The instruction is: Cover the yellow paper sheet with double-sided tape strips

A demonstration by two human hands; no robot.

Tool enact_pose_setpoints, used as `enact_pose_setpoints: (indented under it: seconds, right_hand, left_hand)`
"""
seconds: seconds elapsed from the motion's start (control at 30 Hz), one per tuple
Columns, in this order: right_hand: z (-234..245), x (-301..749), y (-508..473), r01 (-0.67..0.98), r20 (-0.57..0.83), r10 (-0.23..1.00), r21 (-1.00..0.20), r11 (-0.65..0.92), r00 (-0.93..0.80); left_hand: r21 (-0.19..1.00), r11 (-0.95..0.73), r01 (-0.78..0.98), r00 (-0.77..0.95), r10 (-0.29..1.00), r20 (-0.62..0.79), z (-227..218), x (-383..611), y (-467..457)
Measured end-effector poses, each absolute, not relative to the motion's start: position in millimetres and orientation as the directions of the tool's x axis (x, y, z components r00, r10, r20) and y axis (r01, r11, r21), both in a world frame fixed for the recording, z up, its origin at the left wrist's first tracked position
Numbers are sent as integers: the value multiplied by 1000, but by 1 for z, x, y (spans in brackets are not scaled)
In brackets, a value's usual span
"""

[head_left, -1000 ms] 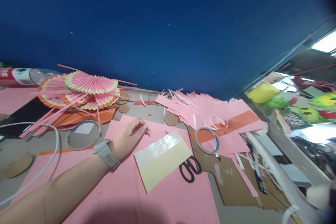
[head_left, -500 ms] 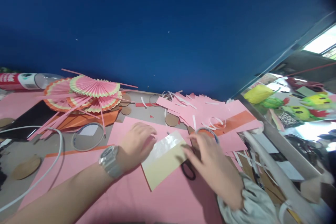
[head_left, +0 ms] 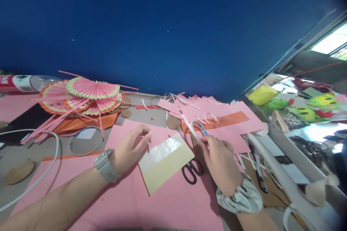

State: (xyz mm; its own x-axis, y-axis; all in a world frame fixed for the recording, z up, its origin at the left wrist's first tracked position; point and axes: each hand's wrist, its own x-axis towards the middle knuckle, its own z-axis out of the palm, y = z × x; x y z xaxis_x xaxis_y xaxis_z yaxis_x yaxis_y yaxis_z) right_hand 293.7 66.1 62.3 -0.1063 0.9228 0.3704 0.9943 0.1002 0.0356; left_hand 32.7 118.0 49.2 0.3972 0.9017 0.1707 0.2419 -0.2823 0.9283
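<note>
A pale yellow paper stack (head_left: 169,169) lies tilted on large pink sheets (head_left: 151,207), with a shiny clear strip (head_left: 164,151) along its far side. My left hand (head_left: 132,148) hovers at the stack's left edge, loosely curled with thumb and fingers apart, holding nothing. To the right, my right hand (head_left: 221,160) has its fingertips closed on a thin roll of tape (head_left: 200,128), white with blue print inside the ring. Black-handled scissors (head_left: 192,171) lie between the stack and my right hand, their blades mostly hidden under the paper.
Pleated pink and yellow paper fans (head_left: 93,92) lie at the back left near a plastic bottle (head_left: 29,83). Another tape roll (head_left: 72,148), a white cable (head_left: 57,151) and a cardboard disc (head_left: 19,172) sit at left. Cut pink paper pieces (head_left: 222,110) and a utility knife (head_left: 260,178) are right.
My right hand has gone from the yellow stack's right edge to the tape roll and closed on it, raising it. My left hand has shifted slightly left, with its fingers more curled.
</note>
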Motion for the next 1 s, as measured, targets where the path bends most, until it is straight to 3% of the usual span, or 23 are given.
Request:
enact_pose_setpoints:
  seconds: [0.17,0.27,0.5,1.0]
  right_hand:
    - [72,276,55,904,427,819,-9,427,-382]
    - [73,272,51,851,453,766,-32,525,-456]
    - [71,276,48,808,401,764,-88,582,-506]
    - [69,272,49,812,358,788,-118,571,-502]
  left_hand:
    - [964,-250,86,362,910,203,43,28,121]
    - [962,-262,74,438,875,205,45,26,122]
    - [931,-337,141,582,789,198,49,31,126]
    - [927,-265,265,481,870,111,40,34,128]
